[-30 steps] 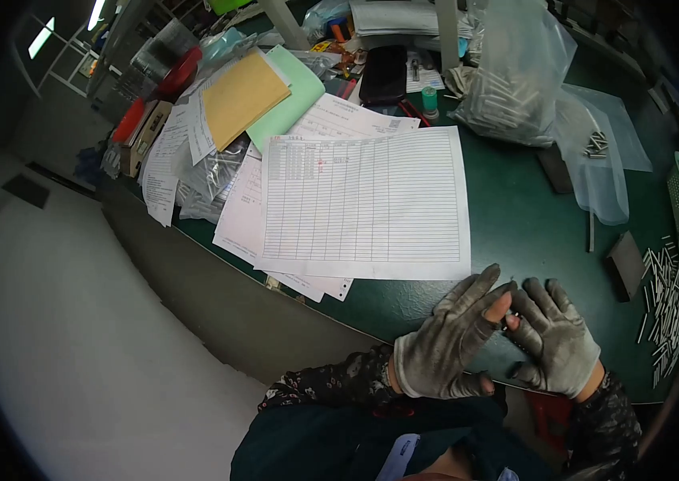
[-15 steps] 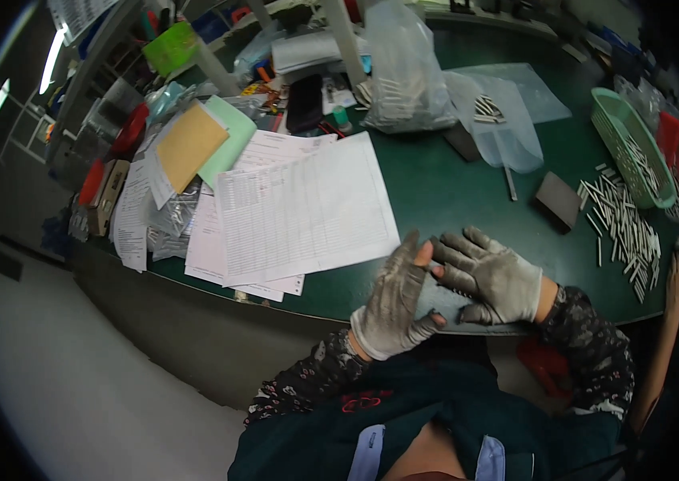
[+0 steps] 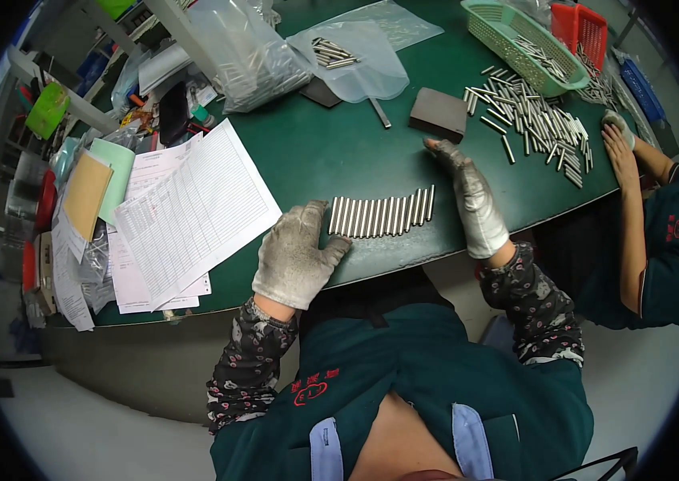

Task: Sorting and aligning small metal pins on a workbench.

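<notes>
A row of short metal pins point(image 3: 382, 216) lies side by side on the green table near its front edge. My left hand point(image 3: 295, 252), in a dirty grey-white glove, rests flat at the left end of the row, its thumb apart from the fingers and close under the first pins. To the right of the row, apart from it, my right hand point(image 3: 479, 204) is held on edge in a like glove, fingers stretched forward. It holds nothing. Its fingertips come close to a dark rectangular block point(image 3: 439, 114).
A loose pile of pins point(image 3: 544, 120) lies right of the block, beside a green plastic basket point(image 3: 507, 44) and a red basket point(image 3: 580, 28). Printed sheets point(image 3: 199, 212) cover the left. Plastic bags of pins point(image 3: 255, 68) stand behind. A co-worker's hand point(image 3: 621, 156) rests at the right edge.
My hands, close together before, have moved apart, left and right. The row of pins between them now shows. The whole view has shifted toward the right, bringing in more of the co-worker.
</notes>
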### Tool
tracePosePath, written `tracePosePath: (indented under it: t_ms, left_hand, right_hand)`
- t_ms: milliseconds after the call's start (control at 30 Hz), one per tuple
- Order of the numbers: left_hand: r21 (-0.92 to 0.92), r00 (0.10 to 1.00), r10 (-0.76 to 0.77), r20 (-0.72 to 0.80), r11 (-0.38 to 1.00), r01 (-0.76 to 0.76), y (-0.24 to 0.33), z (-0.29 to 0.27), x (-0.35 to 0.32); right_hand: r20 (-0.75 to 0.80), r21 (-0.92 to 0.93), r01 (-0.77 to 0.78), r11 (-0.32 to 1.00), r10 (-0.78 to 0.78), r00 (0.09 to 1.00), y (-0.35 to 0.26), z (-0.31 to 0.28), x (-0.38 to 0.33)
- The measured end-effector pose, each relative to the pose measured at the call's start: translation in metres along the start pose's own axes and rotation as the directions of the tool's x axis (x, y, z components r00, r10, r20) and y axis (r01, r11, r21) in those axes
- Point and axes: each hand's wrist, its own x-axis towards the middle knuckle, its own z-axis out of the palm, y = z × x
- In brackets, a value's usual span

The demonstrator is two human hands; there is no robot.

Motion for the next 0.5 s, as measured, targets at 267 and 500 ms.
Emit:
tracePosePath:
  t_ms: [267,500]
  left_hand:
    - [0.002,0.997,-0.062,0.053,0.998,0.062,0.01,0.007,0.011]
    - [-0.019,0.999,0.025,0.029,1.0,-0.025,0.006,0.011,0.013]
  right_hand:
    - [0.001,0.247,-0.048,0.968,0.05,0.999,-0.001,0.03,-0.012]
    - [-0.066,0.52,0.004,0.854,0.036,0.997,0.009,0.023,-0.003]
